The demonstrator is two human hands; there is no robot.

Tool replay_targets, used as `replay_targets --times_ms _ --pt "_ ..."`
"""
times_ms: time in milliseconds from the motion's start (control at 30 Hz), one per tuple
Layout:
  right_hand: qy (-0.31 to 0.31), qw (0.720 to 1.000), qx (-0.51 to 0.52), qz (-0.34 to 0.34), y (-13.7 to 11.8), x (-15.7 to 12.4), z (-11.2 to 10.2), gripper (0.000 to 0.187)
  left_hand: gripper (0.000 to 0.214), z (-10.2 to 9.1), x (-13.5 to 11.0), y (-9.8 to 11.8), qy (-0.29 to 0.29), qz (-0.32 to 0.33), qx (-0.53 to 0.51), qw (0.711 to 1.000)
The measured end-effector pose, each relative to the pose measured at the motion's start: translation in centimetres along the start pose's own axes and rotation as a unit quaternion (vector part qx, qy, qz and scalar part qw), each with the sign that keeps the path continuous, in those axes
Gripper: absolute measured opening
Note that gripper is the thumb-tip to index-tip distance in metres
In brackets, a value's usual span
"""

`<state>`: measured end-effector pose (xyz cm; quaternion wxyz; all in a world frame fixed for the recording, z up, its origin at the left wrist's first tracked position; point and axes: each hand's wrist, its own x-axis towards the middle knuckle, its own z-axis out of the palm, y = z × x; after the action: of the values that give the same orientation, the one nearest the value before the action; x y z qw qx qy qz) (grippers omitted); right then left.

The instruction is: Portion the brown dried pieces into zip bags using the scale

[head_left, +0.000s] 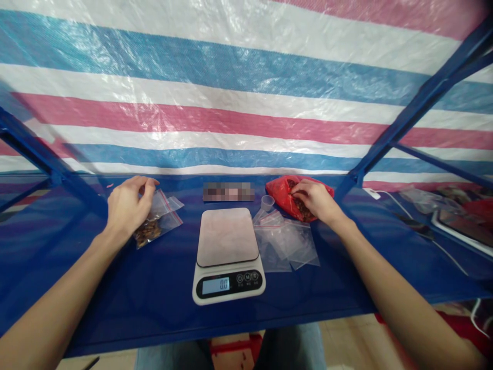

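Note:
My left hand (130,205) is at the left, its fingers curled in over the upper edge of a small clear zip bag (164,221). Brown dried pieces (148,233) lie in the lower part of that bag. Whatever my left fingertips grip is hidden. At the right, my right hand (314,198) reaches into an open red plastic bag (283,187). Its thumb and fingers pinch together at the brown dried pieces (306,211) inside. Between my hands stands a white kitchen scale (228,237) with a bare platform, its display (215,285) reading 0.0.
Several flat clear zip bags (287,241) overlap right of the scale, with a small clear plastic cup (267,202) behind them. A blurred-out flat item (228,191) lies behind the scale. Blue frame bars (408,108) slope up at both sides. A white cable (419,221) runs at right.

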<state>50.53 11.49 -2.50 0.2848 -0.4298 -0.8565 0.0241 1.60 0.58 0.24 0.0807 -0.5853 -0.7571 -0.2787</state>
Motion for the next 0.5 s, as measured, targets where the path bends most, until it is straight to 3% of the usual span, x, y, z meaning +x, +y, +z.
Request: replay_targets --times_ms 267,367,500 --pt "0.137 0.983 0.099 0.078 -2.5 0.3 -1.6 0.015 0.049 -0.2 0.0 0.3 -0.003 -0.009 0.015 1.000" --pt "0.177 0.954 0.212 0.116 -3.5 0.9 -1.5 0.021 0.049 -0.1 0.1 0.3 -0.004 -0.005 0.018 1.000" --pt "0.150 0.900 0.385 0.142 -5.4 2.0 0.4 0.030 0.051 -0.1 0.0 0.4 -0.016 -0.006 0.017 1.000"
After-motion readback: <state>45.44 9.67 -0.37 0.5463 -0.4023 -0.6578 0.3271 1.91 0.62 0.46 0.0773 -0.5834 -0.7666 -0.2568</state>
